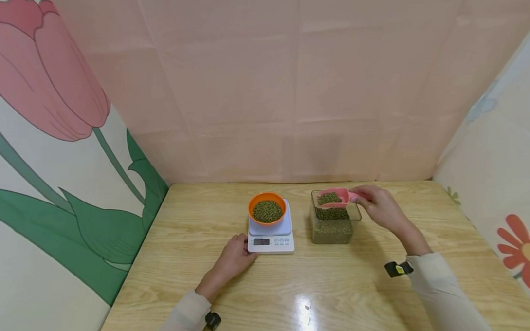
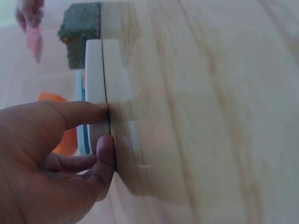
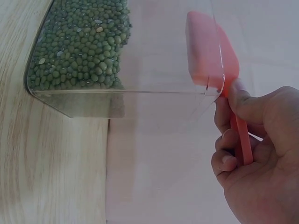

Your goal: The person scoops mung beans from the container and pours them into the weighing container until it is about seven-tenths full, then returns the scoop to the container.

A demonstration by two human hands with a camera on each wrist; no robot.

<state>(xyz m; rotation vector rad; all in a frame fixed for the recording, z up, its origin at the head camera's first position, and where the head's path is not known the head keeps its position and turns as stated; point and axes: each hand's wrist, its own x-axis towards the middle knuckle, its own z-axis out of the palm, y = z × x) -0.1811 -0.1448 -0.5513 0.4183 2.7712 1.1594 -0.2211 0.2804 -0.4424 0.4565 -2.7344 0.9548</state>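
My right hand point(image 1: 379, 206) grips the handle of a pink scoop point(image 3: 205, 49), which carries green mung beans point(image 1: 329, 198) at the top of a clear square container point(image 1: 314, 225). More mung beans point(image 3: 79, 51) fill the lower part of this container. My left hand point(image 1: 233, 257) holds the near left corner of a white kitchen scale point(image 1: 284, 247), thumb and fingers point(image 2: 88, 112) against its edges. On the scale's platform sits an orange bowl point(image 1: 254, 200) with mung beans inside. The scale's display point(image 1: 261, 242) is too small to read.
Scale and container stand side by side on a wooden table point(image 1: 330, 294), the container on the right. Behind the table rises a pink-covered wall point(image 1: 232, 111). Flower-painted walls close off the left and right sides.
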